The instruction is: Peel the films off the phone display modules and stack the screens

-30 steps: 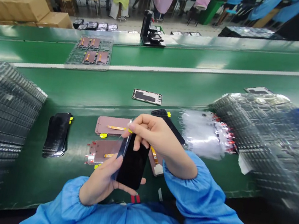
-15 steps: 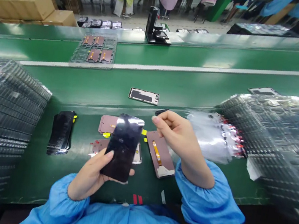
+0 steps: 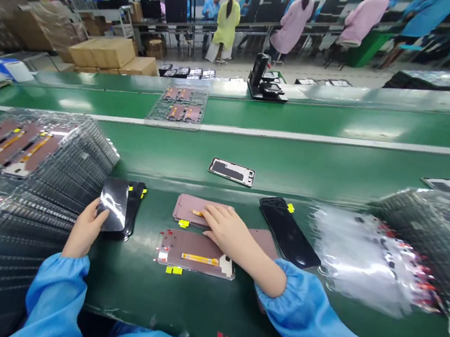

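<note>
At the left, my left hand (image 3: 86, 228) pinches the lower left edge of a glossy black phone screen (image 3: 114, 201), holding it over a pile of black screens (image 3: 132, 216) with yellow tabs. My right hand (image 3: 223, 227) rests with outstretched fingers on the right end of some stacked phone screens (image 3: 185, 208), brown backs up; its fingers partly hide the ribbon cable. Just below lies another brown-backed screen (image 3: 174, 248) in clear film with red marks. A further brown-backed screen (image 3: 262, 238) is mostly covered by my right forearm. Beyond it lie black screens (image 3: 290, 232).
Stacked clear trays (image 3: 93, 151) rise on the left, more trays (image 3: 438, 218) on the right. Clear plastic film sheets (image 3: 361, 256) lie right of centre. A phone frame (image 3: 232, 171) and a tray of screens (image 3: 178, 108) sit farther back. People work in the background.
My left hand has carried the phone screen left, from the middle to the black pile. My right hand has come down onto the brown-backed stack. The camera view has tilted up and turned left.
</note>
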The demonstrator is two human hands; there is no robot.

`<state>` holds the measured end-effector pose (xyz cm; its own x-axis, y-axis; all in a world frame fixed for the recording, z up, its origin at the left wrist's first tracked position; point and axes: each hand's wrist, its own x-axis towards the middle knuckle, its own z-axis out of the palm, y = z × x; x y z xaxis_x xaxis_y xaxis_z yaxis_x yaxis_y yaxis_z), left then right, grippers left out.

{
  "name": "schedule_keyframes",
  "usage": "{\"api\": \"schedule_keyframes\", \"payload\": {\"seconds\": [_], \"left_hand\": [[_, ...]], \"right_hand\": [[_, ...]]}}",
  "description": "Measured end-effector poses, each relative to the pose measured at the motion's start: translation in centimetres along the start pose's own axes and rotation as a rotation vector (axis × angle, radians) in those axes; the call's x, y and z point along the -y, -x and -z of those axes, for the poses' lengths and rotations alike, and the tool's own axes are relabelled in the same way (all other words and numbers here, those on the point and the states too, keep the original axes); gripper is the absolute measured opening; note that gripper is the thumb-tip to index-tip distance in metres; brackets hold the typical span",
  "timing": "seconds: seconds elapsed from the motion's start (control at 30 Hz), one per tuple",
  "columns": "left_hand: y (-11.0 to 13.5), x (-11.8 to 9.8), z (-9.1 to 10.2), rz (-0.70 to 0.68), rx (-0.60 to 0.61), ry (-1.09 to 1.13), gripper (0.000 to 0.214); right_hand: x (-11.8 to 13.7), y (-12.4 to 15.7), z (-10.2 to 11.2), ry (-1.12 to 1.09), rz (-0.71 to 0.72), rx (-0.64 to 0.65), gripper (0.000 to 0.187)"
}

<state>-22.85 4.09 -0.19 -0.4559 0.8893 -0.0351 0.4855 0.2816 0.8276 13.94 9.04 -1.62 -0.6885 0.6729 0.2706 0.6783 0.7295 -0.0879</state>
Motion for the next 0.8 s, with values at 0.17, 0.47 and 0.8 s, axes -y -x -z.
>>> {"api": "schedule_keyframes", "payload": {"seconds": [0.17, 0.47, 0.8], "left_hand": [[0.1, 1.2, 0.1, -0.087, -0.097, -0.331, 0.062], [-3.1, -8.2, -4.4, -0.527, 0.233, -0.542, 0.058], [-16.0, -14.2, -20.2, -0.67, 0.614, -0.504, 0.051]], "right_hand": [[-0.1, 0.0, -1.4, 0.075, 0.092, -0.047, 0.039], [-0.6, 1.6, 0.6, 0.065, 0.102, -0.306, 0.037], [-4.1, 5.4, 2.2, -1.355, -0.725, -0.639, 0.032]]}}
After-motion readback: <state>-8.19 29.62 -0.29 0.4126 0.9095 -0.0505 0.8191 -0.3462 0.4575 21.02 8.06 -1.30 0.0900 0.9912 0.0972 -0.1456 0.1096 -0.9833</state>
